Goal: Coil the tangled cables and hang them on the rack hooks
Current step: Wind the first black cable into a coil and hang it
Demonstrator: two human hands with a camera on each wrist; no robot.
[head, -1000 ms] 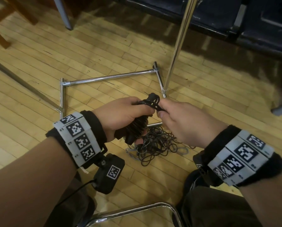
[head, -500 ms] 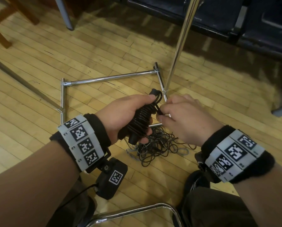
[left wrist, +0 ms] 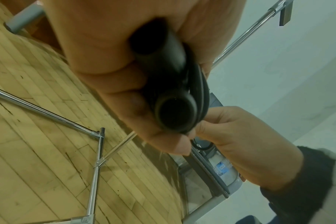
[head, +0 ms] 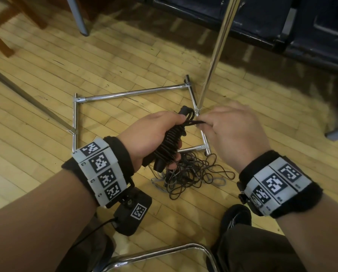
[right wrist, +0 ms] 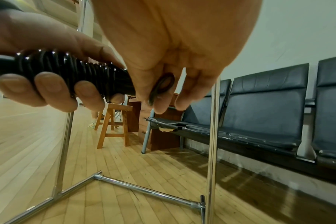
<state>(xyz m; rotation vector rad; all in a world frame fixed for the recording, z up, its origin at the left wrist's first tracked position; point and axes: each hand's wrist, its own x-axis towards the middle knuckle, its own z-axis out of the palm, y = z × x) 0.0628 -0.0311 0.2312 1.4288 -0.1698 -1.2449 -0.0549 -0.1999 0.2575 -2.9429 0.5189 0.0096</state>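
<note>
The fingers (right wrist: 48,89) of the left hand (head: 152,138) are curling tightly around a black coiled cable (head: 171,143), with the thumb lying along its top and the fingertips showing underneath in the right wrist view. The bundle is being held above the wooden floor (head: 46,75), tilted so that one thick black plug end is pointing up near the knuckles and the other is sticking out below the palm. The right hand (head: 234,134) is sitting just beside the bundle's upper end, its thumb and forefinger pinching a loose strand of the same cable; in the right wrist view a small loop of that cable (right wrist: 164,87) is showing between those fingers, while the other fingers are hanging loosely curled. Directly below both hands, a tangled pile of thin cables (head: 191,173), black with some grey, is lying on the floor, touching the near bar of the chrome rack base (head: 129,93). An upright chrome pole (head: 217,54) of the rack is rising from the base's right side, just behind the right hand. Both wrists are wearing black bands with printed square markers. A row of dark padded seats (right wrist: 267,109) is standing along the wall behind the rack, with a wooden stool (right wrist: 113,121) off to the left. A curved chrome tube (head: 154,254) is showing at the bottom edge of the head view, between the person's knees.
</note>
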